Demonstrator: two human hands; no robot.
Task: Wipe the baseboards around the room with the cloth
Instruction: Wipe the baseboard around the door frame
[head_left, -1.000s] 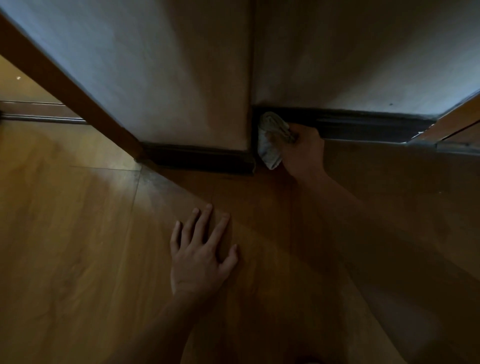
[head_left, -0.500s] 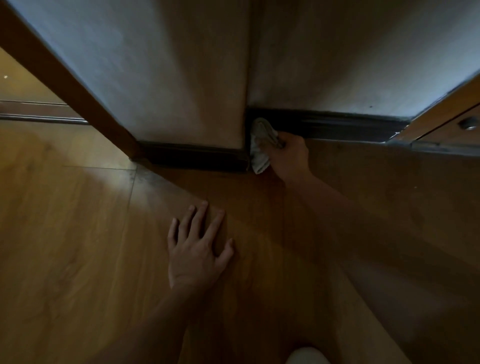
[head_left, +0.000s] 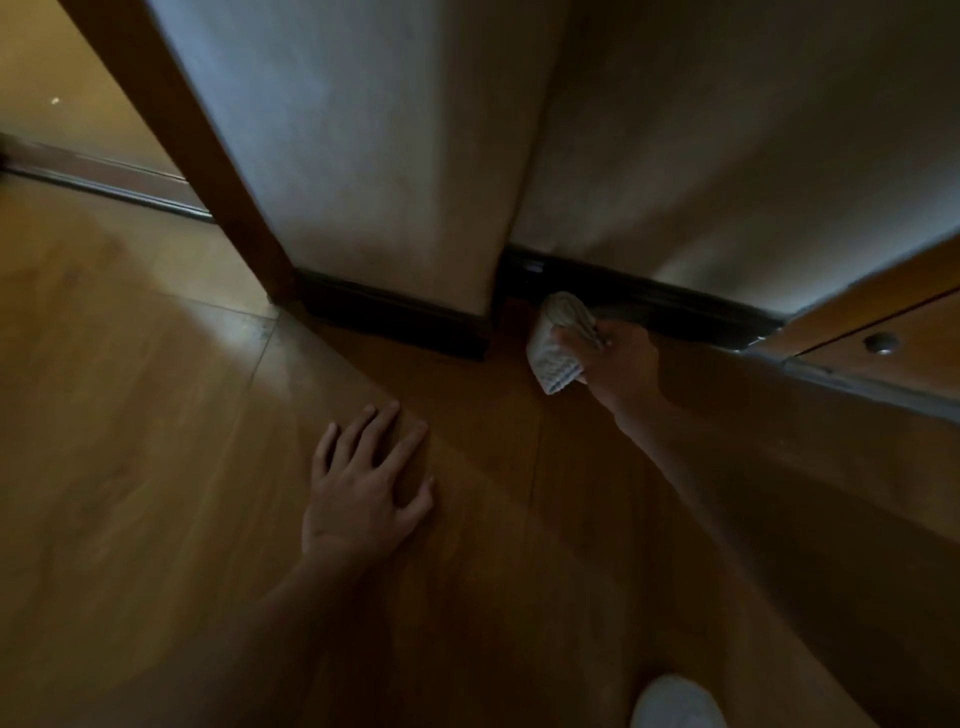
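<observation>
1. The right hand (head_left: 621, 358) is closed around a bunched pale cloth (head_left: 558, 345) with a waffle-like weave; its fingers wrap the top of the wad, and the loose end hangs down from the fist.
2. The cloth sits at the foot of the dark baseboard (head_left: 649, 299), near its left end, just right of the wall corner (head_left: 506, 244). Its top edge overlaps the moulding in view, but the dim light hides whether it presses on the baseboard.
3. A second run of baseboard (head_left: 395, 319) lies left of the corner, under the projecting wall face, and ends at a brown door frame (head_left: 208, 156).
4. The left hand (head_left: 363, 488) lies flat on the wooden floor (head_left: 156, 441), palm down and fingers spread, holding nothing. It is well in front of the corner and apart from the cloth.
5. Right of the dark baseboard stands a wooden cabinet front (head_left: 893, 332) with a round metal knob (head_left: 879, 343).
6. A white rounded shape (head_left: 675, 704) shows at the bottom edge, far in front of the baseboard; what it is cannot be told.
</observation>
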